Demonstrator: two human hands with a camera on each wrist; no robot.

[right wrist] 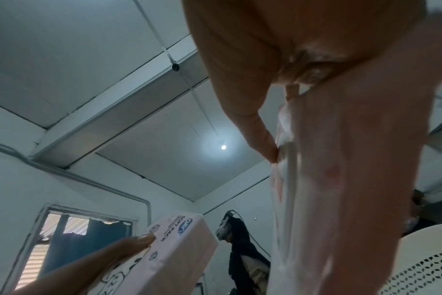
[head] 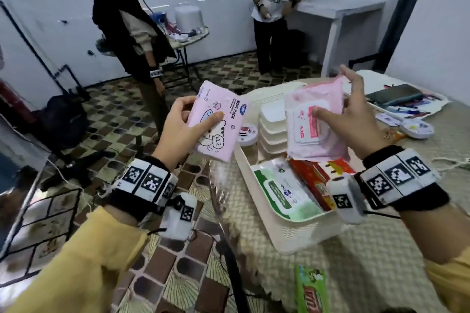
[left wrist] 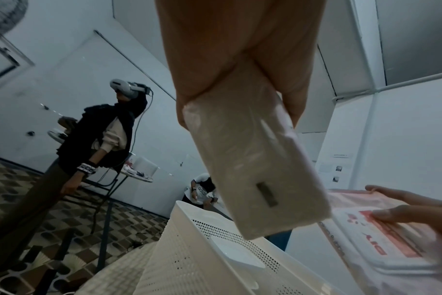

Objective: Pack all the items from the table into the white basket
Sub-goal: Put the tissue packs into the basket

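Observation:
My left hand point(head: 189, 122) grips a pink soft-pack of tissues point(head: 221, 124) with a cartoon print, held in the air left of the white basket point(head: 292, 234); its pale underside point(left wrist: 255, 169) fills the left wrist view. My right hand point(head: 340, 112) pinches a pink wet-wipes pack point(head: 315, 122) with a white flip lid, held above the basket's middle. Inside the basket lie a green wet-wipes pack point(head: 282, 190), a red box point(head: 315, 178) and stacked white tubs point(head: 273, 127). The right wrist view shows my thumb pressing the wipes pack point(right wrist: 316, 199).
A green snack packet point(head: 310, 290) lies on the table near the front edge. A small round tin point(head: 248, 134) sits left of the basket. A phone point(head: 394, 94), pens and round cases lie at the far right. Two people stand beyond the table.

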